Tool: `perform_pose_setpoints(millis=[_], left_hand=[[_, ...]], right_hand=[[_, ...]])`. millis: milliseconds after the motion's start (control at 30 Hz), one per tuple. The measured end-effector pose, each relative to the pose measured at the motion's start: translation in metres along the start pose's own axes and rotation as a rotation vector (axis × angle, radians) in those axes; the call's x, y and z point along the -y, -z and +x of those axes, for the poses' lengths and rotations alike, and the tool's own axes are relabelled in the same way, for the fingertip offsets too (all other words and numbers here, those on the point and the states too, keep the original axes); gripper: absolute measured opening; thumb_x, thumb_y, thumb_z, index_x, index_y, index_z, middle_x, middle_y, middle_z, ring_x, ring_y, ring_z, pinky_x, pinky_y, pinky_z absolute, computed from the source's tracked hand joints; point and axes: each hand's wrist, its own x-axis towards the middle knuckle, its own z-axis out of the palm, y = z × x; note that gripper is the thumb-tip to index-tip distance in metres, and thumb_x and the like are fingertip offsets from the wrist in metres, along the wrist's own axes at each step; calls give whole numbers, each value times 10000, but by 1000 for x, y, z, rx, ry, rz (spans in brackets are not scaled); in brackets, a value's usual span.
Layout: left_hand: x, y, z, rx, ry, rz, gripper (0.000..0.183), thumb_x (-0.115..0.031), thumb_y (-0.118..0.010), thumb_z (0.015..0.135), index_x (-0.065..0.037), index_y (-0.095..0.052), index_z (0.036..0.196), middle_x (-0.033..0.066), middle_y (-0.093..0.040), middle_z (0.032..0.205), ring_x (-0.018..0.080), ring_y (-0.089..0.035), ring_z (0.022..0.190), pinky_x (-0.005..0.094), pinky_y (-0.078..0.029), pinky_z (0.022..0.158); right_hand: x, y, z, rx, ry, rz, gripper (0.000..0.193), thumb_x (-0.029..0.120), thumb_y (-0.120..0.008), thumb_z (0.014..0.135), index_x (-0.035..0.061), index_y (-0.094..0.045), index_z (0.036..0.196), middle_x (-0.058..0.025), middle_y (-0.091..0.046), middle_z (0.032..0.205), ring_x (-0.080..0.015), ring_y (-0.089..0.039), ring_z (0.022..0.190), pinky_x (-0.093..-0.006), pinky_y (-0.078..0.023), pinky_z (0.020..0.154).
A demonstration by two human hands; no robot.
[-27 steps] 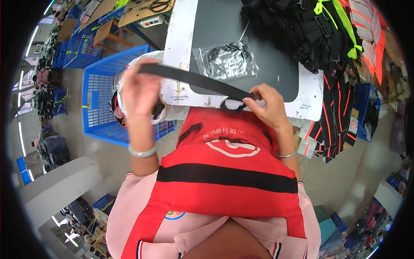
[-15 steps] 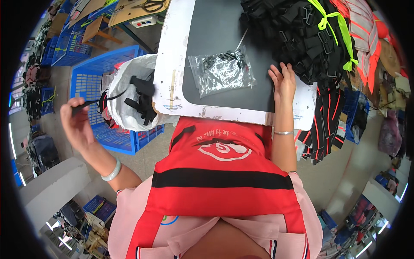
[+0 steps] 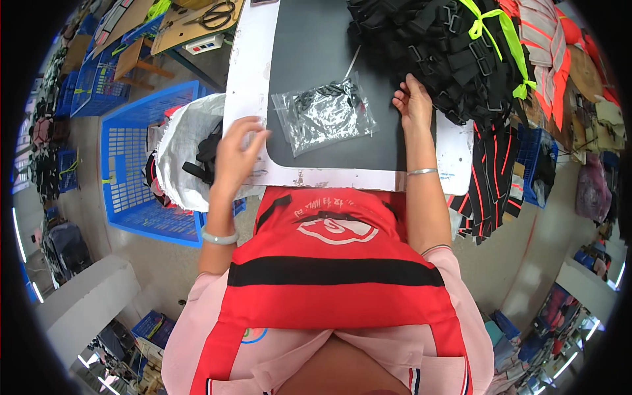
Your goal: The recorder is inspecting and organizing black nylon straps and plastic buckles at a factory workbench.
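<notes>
Black straps (image 3: 441, 59) perhaps touch right hand (image 3: 416, 105).

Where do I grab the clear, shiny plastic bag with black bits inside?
I'd pinch the clear, shiny plastic bag by its lower-left corner, coming from the left: it lies flat on the dark grey mat, that corner looks thin, the black bits bunch toward the top, and the bare left hand is nearby.

A grey floor (image 3: 494, 266) stretched out on both sides. A wooden stool (image 3: 134, 60) stood beside a wood-topped table (image 3: 172, 41) at upper left, and fluorescent tubes (image 3: 19, 226) glowed at far left.
</notes>
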Motion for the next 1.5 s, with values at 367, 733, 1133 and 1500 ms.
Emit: perform_pose_setpoints(millis=[367, 733, 1133, 1500], left_hand=[[-79, -139, 57, 420, 334, -907, 207, -178, -617, 867, -16, -606, 995, 32, -615, 872, 82, -586, 758, 209, -497, 578], [1, -41, -53, 87, 732, -1237, 154, -107, -602, 857, -65, -528, 985, 44, -608, 764, 113, -602, 630, 227, -480, 532], [-21, -70, 46, -16, 6, -138, 134, -58, -515, 834, 37, -558, 918, 190, -577, 842, 340, -605, 805, 385, -493, 698], [-3, -108, 66, 71, 32, 347, 153, -81, -602, 786, 15, -581, 904, 214, -564, 910, 395, -586, 815, 444, -484, 720]], right_hand=[[-18, 12, -90, 315, 184, -400, 136, 180, -597, 881, 64, -579, 951, 1, -564, 822, -69, -522, 734, -200, -422, 663], [118, 34, -110, 496, 245, 812, 200, 199, -451, 948, 14, -514, 992, -48, -467, 781, -176, -472, 744, -352, -432, 781], [18, 76, -109, 120, -8, -88, 577, 525, -270, 961, 17, -545, 945, 44, -325, 558, -60, -277, 426, -213, -229, 386], [-30, 49, -122, 466, 60, -667, 260, 271, -567, 905, 13, -599, 910, 12, -585, 766, -70, -470, 699, -227, -403, 640]])
